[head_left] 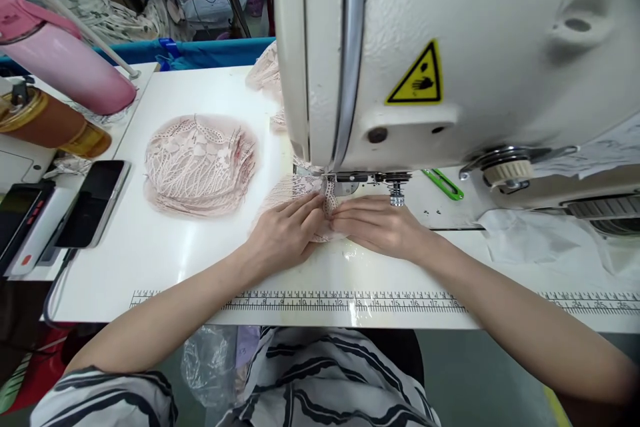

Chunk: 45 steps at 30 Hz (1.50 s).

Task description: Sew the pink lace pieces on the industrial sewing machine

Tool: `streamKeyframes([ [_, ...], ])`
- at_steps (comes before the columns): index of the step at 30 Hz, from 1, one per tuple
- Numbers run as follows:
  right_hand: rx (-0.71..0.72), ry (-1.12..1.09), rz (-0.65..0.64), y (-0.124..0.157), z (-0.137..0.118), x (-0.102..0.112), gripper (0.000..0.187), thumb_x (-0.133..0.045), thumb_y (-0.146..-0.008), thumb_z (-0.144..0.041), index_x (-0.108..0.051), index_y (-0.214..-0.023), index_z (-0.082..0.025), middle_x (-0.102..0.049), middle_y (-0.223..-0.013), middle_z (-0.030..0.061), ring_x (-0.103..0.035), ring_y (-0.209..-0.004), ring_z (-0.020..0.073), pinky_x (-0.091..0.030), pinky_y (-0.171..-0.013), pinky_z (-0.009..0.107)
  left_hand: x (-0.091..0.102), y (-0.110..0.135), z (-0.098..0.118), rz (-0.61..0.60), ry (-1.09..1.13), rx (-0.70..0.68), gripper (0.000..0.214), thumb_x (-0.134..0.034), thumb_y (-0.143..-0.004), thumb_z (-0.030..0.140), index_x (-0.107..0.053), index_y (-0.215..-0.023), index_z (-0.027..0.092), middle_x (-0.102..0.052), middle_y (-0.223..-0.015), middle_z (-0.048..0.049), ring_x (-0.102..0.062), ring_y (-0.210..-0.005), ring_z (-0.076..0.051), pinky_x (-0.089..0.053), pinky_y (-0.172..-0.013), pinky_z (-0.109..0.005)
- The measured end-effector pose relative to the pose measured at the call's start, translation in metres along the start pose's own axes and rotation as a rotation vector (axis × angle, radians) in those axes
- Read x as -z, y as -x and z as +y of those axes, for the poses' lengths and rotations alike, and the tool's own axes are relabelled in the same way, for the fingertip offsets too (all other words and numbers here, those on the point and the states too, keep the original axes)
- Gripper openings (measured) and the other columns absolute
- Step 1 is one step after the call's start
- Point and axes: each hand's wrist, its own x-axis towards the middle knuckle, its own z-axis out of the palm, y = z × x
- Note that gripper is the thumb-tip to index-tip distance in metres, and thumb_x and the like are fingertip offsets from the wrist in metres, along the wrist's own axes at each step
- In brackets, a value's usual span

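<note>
A pale pink lace piece (pixel 280 192) lies under the presser foot of the white sewing machine (pixel 450 7). My left hand (pixel 290 230) rests on the lace just left of the needle area, with its fingers bent and pressed together at the fabric's edge. From the right, my right hand (pixel 383 227) pinches the same lace close to the foot, its fingertips almost meeting the left ones. Part of the lace is hidden beneath both hands. To the left sits a stack of pink lace pieces (pixel 200 167).
More pink lace (pixel 267 73) lies behind the machine head. Green thread snips (pixel 444 184) rest on the machine bed, and white cloth (pixel 540 240) lies at right. Phone (pixel 93 203), pink bottle (pixel 70 53) and amber-based cup (pixel 55 120) stand left. A ruler strip (pixel 300 300) lines the front edge.
</note>
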Motion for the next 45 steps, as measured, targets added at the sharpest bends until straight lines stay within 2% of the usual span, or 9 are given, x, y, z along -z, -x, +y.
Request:
streamKeyframes([
  [9, 0.003, 0.031, -0.001, 0.002, 0.003, -0.003, 0.015, -0.056, -0.098, -0.011, -0.067, -0.101, -0.021, -0.078, -0.095, -0.0011, -0.073, -0.096, 0.0139, -0.062, -0.081, 0.028, -0.001, -0.004, 0.002, 0.004, -0.032, 0.002, 0.018, -0.057, -0.094, 0.021, -0.065, -0.106, 0.010, -0.071, -0.127, -0.0163, -0.066, -0.123, -0.029, -0.062, -0.096, -0.038],
  [14, 0.020, 0.024, 0.065, -0.001, 0.005, -0.001, 0.013, -0.057, -0.096, -0.009, -0.065, -0.098, -0.018, -0.078, -0.091, 0.0008, -0.074, -0.094, 0.0143, -0.060, -0.073, 0.027, -0.002, -0.007, 0.003, 0.014, -0.029, 0.013, 0.021, -0.055, -0.096, 0.022, -0.065, -0.109, 0.009, -0.070, -0.128, -0.0159, -0.066, -0.124, -0.028, -0.061, -0.098, -0.038],
  [19, 0.002, 0.139, 0.078, -0.003, 0.004, 0.002, 0.012, -0.059, -0.096, -0.010, -0.066, -0.097, -0.020, -0.078, -0.088, -0.0033, -0.072, -0.085, 0.0107, -0.050, -0.059, 0.026, -0.006, -0.006, 0.002, -0.003, -0.024, 0.025, 0.034, -0.053, -0.098, 0.025, -0.063, -0.126, 0.009, -0.068, -0.133, -0.0149, -0.063, -0.128, -0.027, -0.059, -0.103, -0.039],
  [22, -0.028, 0.244, 0.054, -0.004, 0.003, 0.004, 0.012, -0.057, -0.097, -0.013, -0.066, -0.096, -0.020, -0.078, -0.088, -0.0040, -0.070, -0.078, 0.0086, -0.044, -0.056, 0.027, -0.009, -0.005, 0.000, 0.016, -0.043, 0.003, 0.040, -0.053, -0.100, 0.029, -0.061, -0.132, 0.008, -0.067, -0.133, -0.0147, -0.062, -0.128, -0.027, -0.058, -0.104, -0.039],
  [28, -0.080, 0.323, 0.006, -0.003, 0.003, 0.006, 0.018, -0.050, -0.100, -0.014, -0.067, -0.098, -0.020, -0.078, -0.089, -0.0042, -0.068, -0.072, 0.0073, -0.042, -0.061, 0.027, -0.013, -0.005, -0.004, 0.041, -0.052, -0.018, 0.038, -0.052, -0.100, 0.027, -0.062, -0.132, 0.007, -0.066, -0.134, -0.0154, -0.061, -0.129, -0.029, -0.059, -0.103, -0.042],
  [32, -0.080, 0.298, -0.002, -0.002, 0.005, 0.004, 0.016, -0.053, -0.098, -0.013, -0.067, -0.099, -0.021, -0.078, -0.093, -0.0039, -0.069, -0.078, 0.0077, -0.043, -0.060, 0.026, -0.014, -0.006, -0.006, 0.028, -0.023, 0.010, 0.038, -0.053, -0.099, 0.023, -0.062, -0.134, 0.009, -0.065, -0.136, -0.0157, -0.060, -0.131, -0.030, -0.059, -0.103, -0.045],
  [35, -0.056, 0.257, 0.028, -0.002, 0.005, 0.002, 0.016, -0.055, -0.097, -0.011, -0.068, -0.099, -0.020, -0.078, -0.095, -0.0035, -0.071, -0.084, 0.0093, -0.046, -0.059, 0.026, -0.013, -0.006, -0.007, 0.049, -0.023, -0.027, 0.035, -0.054, -0.099, 0.021, -0.065, -0.130, 0.009, -0.067, -0.133, -0.0144, -0.062, -0.128, -0.029, -0.059, -0.104, -0.044],
  [40, 0.023, 0.191, 0.058, -0.004, 0.002, -0.004, 0.015, -0.059, -0.095, -0.007, -0.069, -0.099, -0.017, -0.079, -0.099, -0.0005, -0.072, -0.100, 0.0136, -0.057, -0.076, 0.026, -0.007, -0.005, -0.009, 0.083, -0.048, -0.108, 0.028, -0.056, -0.097, 0.017, -0.069, -0.121, 0.008, -0.072, -0.125, -0.0120, -0.069, -0.118, -0.025, -0.061, -0.101, -0.039],
  [45, 0.040, 0.259, -0.005, -0.008, -0.004, -0.008, 0.018, -0.060, -0.095, -0.007, -0.072, -0.102, -0.018, -0.078, -0.107, 0.0002, -0.072, -0.102, 0.0144, -0.060, -0.088, 0.030, -0.005, -0.001, -0.010, 0.116, -0.025, -0.041, 0.026, -0.060, -0.091, 0.013, -0.071, -0.114, 0.006, -0.074, -0.119, -0.0140, -0.072, -0.111, -0.026, -0.062, -0.098, -0.038],
])
